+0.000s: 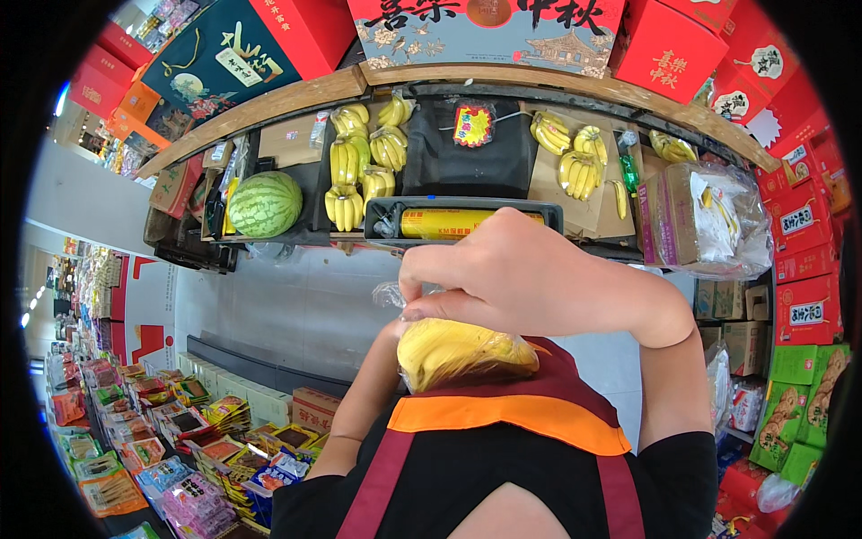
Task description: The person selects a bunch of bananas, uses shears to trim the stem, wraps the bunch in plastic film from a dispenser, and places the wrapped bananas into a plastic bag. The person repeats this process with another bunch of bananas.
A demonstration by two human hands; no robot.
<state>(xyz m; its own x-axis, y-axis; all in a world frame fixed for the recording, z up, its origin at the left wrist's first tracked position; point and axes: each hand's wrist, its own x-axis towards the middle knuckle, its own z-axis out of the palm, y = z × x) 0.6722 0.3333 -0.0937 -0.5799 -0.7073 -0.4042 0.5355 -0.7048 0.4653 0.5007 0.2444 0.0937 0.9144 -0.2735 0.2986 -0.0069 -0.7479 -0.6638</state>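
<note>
A bunch of yellow bananas (465,354) wrapped in clear plastic film is in front of my chest, close to the apron. Above it, my right hand (485,269) pinches a gathered end of the film (387,294) between thumb and fingers. My left forearm (374,377) reaches up to the near side of the bunch, but the left hand itself is hidden behind the bananas and my right hand. Just beyond my right hand, a yellow cling film box (438,224) lies in a dark grey tray (372,226) on the edge of the display stand.
Several banana bunches (350,158) lie on the stand at left, more (579,172) on cardboard at right. A watermelon (266,204) sits at the left end. A carton with plastic (673,215) juts out at right. Packaged snacks (182,418) fill a low display at lower left.
</note>
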